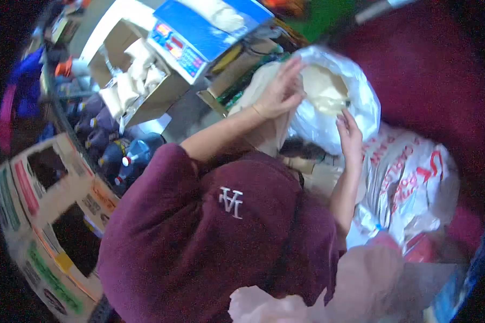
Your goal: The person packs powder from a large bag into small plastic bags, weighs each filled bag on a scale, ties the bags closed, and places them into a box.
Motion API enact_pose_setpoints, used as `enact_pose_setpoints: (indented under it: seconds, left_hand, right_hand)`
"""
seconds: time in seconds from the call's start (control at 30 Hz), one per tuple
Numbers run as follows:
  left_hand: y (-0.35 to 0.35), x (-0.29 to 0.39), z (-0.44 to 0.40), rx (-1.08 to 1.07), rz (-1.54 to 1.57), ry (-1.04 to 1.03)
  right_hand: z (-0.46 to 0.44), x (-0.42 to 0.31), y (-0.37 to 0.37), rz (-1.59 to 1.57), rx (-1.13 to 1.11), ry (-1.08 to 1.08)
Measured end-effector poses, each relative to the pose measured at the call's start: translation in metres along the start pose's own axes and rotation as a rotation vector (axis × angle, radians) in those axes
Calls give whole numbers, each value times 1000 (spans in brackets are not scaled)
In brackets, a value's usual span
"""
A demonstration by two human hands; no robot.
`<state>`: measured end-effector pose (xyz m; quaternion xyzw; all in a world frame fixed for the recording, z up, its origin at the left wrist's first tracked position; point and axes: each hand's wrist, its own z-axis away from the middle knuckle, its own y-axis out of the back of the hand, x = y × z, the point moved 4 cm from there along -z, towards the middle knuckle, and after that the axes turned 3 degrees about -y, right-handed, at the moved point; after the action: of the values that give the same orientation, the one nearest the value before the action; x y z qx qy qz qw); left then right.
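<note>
A clear plastic bag (pixel 364 89) stands open in front of me, with a pale cream-coloured mass (pixel 323 86) inside; its exact kind does not show. My left hand (pixel 283 91) is over the bag's left side, fingers stretched and somewhat blurred, thumb apart. At the bag's near right edge is my right hand (pixel 351 134), fingers extended toward the opening and apart. A small dark spot shows just beyond its fingertips, too blurred to name. Beside the left forearm lies a beige sack or cloth (pixel 253 91), partly hidden.
A blue weighing scale (pixel 180 54) bears a filled pale bag (pixel 215 13). Left of it, a cardboard box (pixel 153 99) holds several small filled bags. Bottles (pixel 137 153) stand nearer me. Printed white plastic sacks (pixel 409 177) lie at right, and cut cartons (pixel 54 215) at far left.
</note>
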<state>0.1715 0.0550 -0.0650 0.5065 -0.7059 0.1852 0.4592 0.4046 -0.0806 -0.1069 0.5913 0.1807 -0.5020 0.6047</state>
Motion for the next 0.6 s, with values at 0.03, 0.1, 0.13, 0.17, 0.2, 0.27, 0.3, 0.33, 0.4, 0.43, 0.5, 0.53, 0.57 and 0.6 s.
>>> enact_pose_setpoints:
  seconds: [0.03, 0.1, 0.13, 0.17, 0.2, 0.27, 0.3, 0.33, 0.4, 0.43, 0.5, 0.53, 0.57, 0.6]
  left_hand:
    - [1, -3, -3, -116, -24, 161]
    - [-3, -10, -3, -182, -63, 201]
    - [-4, -16, -2, -124, 3, 175]
    - [-5, -21, -2, -69, 69, 146]
    - [-7, -28, 0, -20, 209, 213]
    - [-2, -30, -2, 4, 180, 188]
    - [3, -40, 0, -61, 31, 77]
    - [3, -37, 0, -52, 72, 100]
    - [2, -26, -2, -21, 142, 132]
    - [3, -23, -2, -29, 143, 142]
    - [7, -22, -1, -26, 126, 188]
    - [8, -21, -1, -26, 126, 189]
    - [9, -19, -1, -32, 112, 170]
    - [10, -19, -1, -36, 96, 152]
  right_hand:
    - [-7, 9, -5, -7, -9, -15]
    - [-20, 22, -10, 9, -21, -27]
    - [-28, 27, -13, 24, -36, -14]
    - [-37, 38, -15, 98, 5, -5]
    - [-46, 50, -17, 173, 35, 7]
    - [-65, 69, -22, 350, 71, -35]
    - [-74, 78, -25, 348, 76, -62]
    - [-83, 87, -31, 460, 43, -126]
    - [-96, 107, -43, 566, 4, -199]
    - [-101, 117, -49, 689, 20, -175]
    - [-112, 136, -57, 814, 36, -151]
    - [-118, 145, -61, 947, 2, -100]
    - [-123, 153, -65, 1079, -35, -46]
    - [-128, 161, -66, 1079, -40, -42]
